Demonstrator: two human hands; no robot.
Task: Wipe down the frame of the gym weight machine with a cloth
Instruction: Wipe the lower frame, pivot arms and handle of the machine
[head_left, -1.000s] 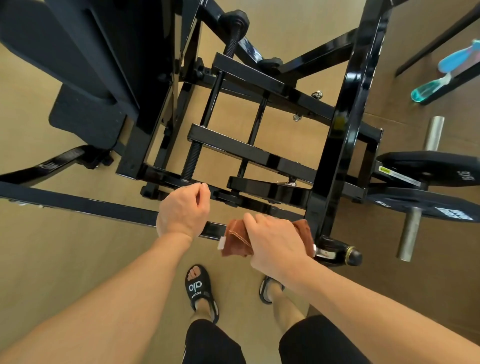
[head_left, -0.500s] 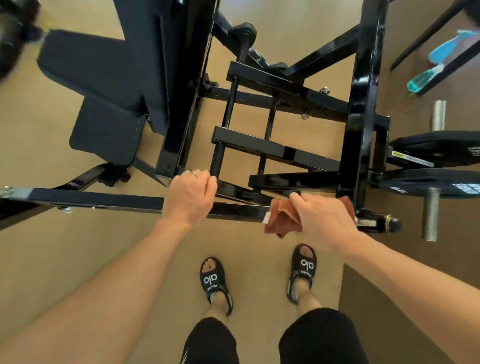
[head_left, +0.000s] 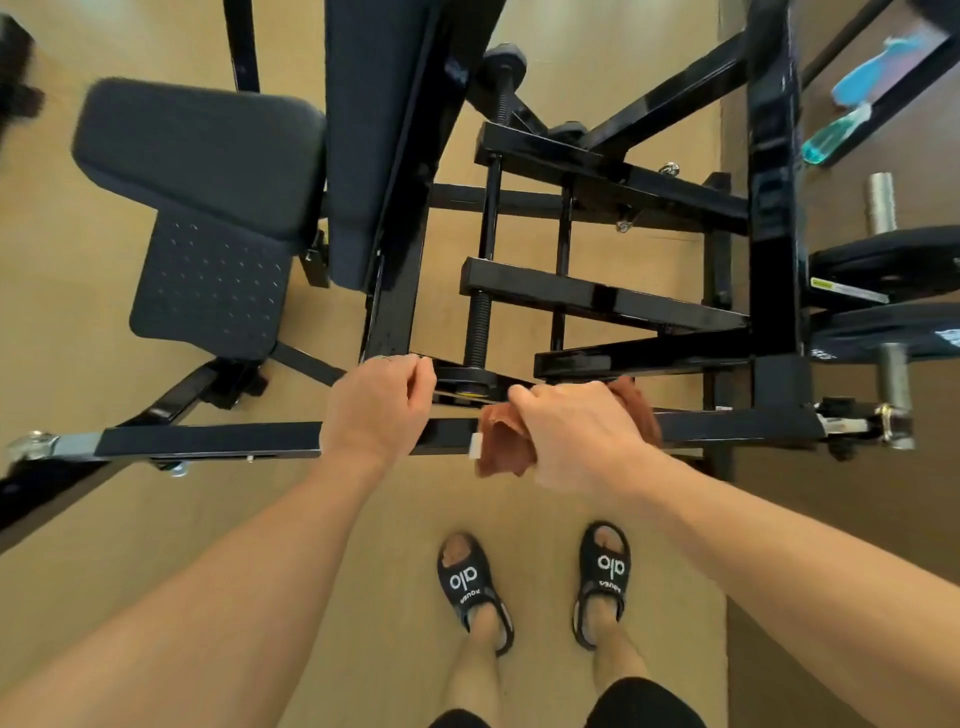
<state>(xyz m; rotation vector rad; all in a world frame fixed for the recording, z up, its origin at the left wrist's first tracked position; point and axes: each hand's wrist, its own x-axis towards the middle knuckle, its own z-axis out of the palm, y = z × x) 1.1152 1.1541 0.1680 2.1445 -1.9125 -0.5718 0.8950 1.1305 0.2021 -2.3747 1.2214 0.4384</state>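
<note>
- The black frame bar (head_left: 218, 439) runs left to right across the middle of the frame.
- Right hand (head_left: 576, 436) grips the brown cloth (head_left: 501, 449) around the bar, right of centre.
- Left hand (head_left: 376, 410) curls over the bar just beside it.

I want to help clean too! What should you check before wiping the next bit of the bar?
1. Cloth held in the right hand: ok.
2. Cloth touching the bar: ok.
3. Left hand steadying the bar: ok.
4. Left hand out of the cloth's way if wiping goes left: not ok, it sits right beside it.
5. Feet in sandals clear of the bar: ok.
6. Bar already clean on the right: cannot tell.
</note>
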